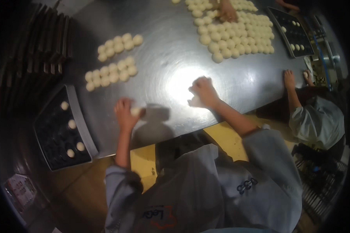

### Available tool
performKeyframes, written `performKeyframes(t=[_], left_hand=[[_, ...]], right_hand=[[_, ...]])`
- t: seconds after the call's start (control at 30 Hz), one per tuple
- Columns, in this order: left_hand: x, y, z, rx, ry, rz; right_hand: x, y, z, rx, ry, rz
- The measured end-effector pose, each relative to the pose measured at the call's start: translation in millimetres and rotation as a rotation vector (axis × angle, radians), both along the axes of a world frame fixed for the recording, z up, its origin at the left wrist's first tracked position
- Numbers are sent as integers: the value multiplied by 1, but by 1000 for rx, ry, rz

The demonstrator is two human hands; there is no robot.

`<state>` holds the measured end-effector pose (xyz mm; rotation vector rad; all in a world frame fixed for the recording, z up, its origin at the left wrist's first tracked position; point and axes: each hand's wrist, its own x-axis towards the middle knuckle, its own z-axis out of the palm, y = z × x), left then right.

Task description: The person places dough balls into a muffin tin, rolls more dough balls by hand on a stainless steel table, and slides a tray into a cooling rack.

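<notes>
- left hand [124, 114] curled round a dough ball [135, 111]; dough rows [113, 77] at its eleven o'clock, tray [82, 120] about nine
- right hand [204, 92]: glare, can't tell its grip
- dough block [237, 42] at its one o'clock, another person's hand [228, 14] over it

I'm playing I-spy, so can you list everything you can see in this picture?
dough balls: many, cream, one big cluster upper right, two small clusters left, some in cupped trays
cupped trays: two, dark, left and upper right
stacked pans: several, dark, upper left
table: one, silver metal, middle
floor: one, yellow and brown, below table
printed panel: one, whitish and red, lower left
co-worker: one, grey clothing, right
another hand: one, bare, at big cluster
smock: one, grey, bottom
left hand: one, bare, around a cream dough ball
right hand: one, bare, over table
</notes>
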<state>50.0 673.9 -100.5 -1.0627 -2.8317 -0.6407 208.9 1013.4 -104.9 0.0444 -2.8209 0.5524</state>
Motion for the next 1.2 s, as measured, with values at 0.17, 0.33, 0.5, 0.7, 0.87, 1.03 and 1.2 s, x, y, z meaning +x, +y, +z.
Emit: performKeyframes(t=[0.17, 0.33, 0.5, 0.7, 0.87, 1.03, 1.2], left_hand=[[45, 65, -39, 400, -242, -139], [28, -17, 0, 126, -610, 95], [55, 64, -58, 489, -104, -48], [35, -8, -32, 220, -208, -11], [54, 80, -35, 468, -266, -126], [56, 17, -28, 491, -415, -96], [48, 83, -38, 268, -267, -116]], right_hand=[[-27, -104, -23, -417, 46, -78], [26, 11, -35, -213, -81, 100], [-41, -63, -17, -327, -2, -74], [16, 8, -26, -230, -102, 15], [-37, -68, -3, -457, -21, 11], [32, 4, -15, -590, -249, 157], [-40, -42, -5, -296, 93, -16]])
